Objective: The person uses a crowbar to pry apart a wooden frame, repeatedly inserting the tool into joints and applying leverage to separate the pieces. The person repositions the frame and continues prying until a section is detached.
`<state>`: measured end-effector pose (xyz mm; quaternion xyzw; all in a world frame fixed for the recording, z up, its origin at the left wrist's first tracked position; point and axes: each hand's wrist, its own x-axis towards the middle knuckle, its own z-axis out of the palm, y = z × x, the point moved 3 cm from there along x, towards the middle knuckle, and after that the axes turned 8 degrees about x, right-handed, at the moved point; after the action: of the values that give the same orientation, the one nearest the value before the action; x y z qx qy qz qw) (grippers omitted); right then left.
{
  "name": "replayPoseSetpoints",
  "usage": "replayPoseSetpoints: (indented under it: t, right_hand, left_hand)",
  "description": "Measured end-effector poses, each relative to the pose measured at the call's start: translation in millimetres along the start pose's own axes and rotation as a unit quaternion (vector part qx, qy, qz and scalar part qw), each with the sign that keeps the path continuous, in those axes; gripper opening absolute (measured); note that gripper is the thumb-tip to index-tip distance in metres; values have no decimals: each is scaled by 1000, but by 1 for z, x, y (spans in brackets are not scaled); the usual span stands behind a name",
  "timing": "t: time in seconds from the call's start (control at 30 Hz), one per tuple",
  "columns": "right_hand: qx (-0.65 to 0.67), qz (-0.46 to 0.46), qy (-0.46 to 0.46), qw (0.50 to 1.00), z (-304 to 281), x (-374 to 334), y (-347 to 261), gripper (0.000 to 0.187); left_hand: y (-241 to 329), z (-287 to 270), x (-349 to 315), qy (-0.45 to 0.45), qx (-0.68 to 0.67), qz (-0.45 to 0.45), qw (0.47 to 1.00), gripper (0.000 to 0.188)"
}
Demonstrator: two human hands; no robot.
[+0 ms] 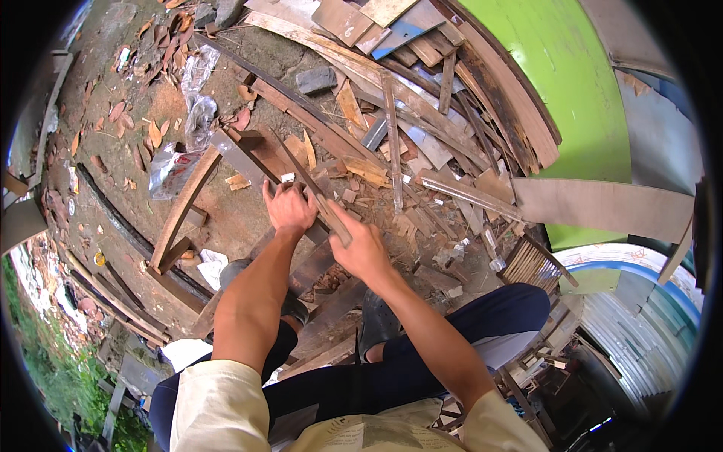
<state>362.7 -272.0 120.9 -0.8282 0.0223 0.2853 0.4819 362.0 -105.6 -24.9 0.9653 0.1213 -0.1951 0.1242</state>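
Observation:
My left hand (292, 208) is closed on a narrow wooden board (239, 156), which slants away to the upper left and shows a pale grey face. Close beside it, my right hand (360, 247) grips the wooden handle (336, 221) of a long, thin tool that looks like a machete. Its narrow dark blade (292, 154) runs up and away along the board's right side. The fingers of my left hand partly hide the board. Whether the blade touches the wood I cannot tell. Below my hands lies a brown plank (312, 265) near my feet.
A large heap of scrap boards (422, 83) lies at the far right, before a bright green panel (561, 83). Wood chips (410, 222) litter the ground. A wooden frame (184, 207) and a black pipe (124, 226) lie left. Grey clogs (376, 316) are on my feet.

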Motion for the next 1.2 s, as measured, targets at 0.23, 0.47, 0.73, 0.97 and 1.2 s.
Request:
replayPoseSetpoints:
  t: [0.23,0.47,0.73,0.97,1.2]
  right_hand:
    - [33,-30,3,999,-59,-91,-14,66]
    - [-26,34,-19,999,-13,-23,6,63]
    - [2,-27,-10,1000,-18,-10,9,66]
    - [6,10,-36,999,-61,-84,-15,64]
    - [6,41,-26,999,-8,24,2,59]
  left_hand:
    - [-7,1,-3,8,-10,-31,999,51]
    - [1,-5,5,7,0,-7,1000,49]
    - [4,-1,-1,16,-16,-4,1000,51]
    - [-9,-3,-4,25,3,-20,999,52]
    - [14,-9,2,18,-5,2,1000,52]
